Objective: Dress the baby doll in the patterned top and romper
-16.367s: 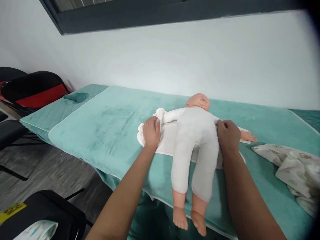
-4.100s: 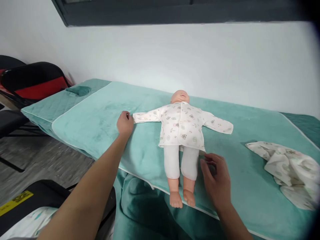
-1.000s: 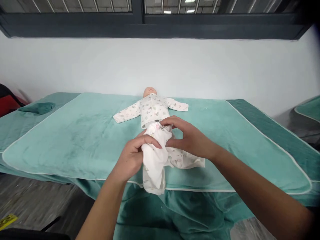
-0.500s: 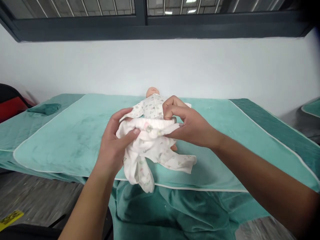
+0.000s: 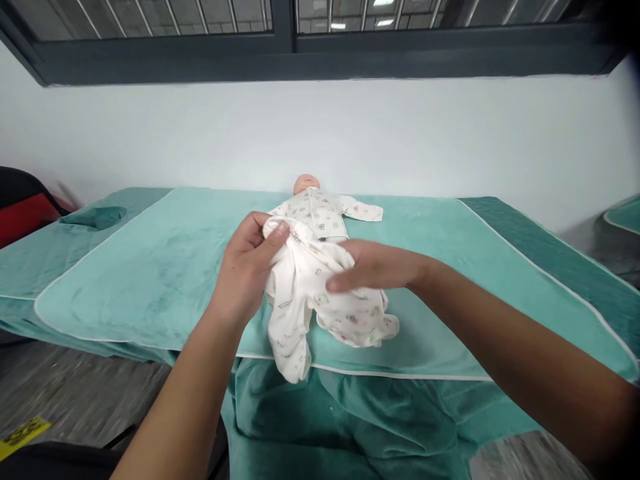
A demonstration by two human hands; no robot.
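Observation:
White printed baby pants (image 5: 295, 287) hang in front of me, both legs dangling over the bed's near edge. My left hand (image 5: 245, 260) pinches them at the left end of the waistband, thumb on the near side. On the right, my right hand (image 5: 375, 267) grips the same pants, its thumb lying across the front; the other fingers are hidden behind the cloth. Beyond the pants lies a baby doll (image 5: 306, 182) on its back, wearing a matching printed top (image 5: 317, 208) with one sleeve stretched out right. The pants cover the doll's lower body.
The doll lies on a bed with a light green cover (image 5: 130, 267). Dark green cloth (image 5: 350, 420) drapes down the front. A white wall (image 5: 320, 127) and a dark window frame (image 5: 320, 60) stand behind. A black and red object (image 5: 25, 213) is at far left.
The right hand has shifted from the waistband's right end to lower on the pants, thumb now in front. The waistband has tilted, and the doll's right-side sleeve has come into view.

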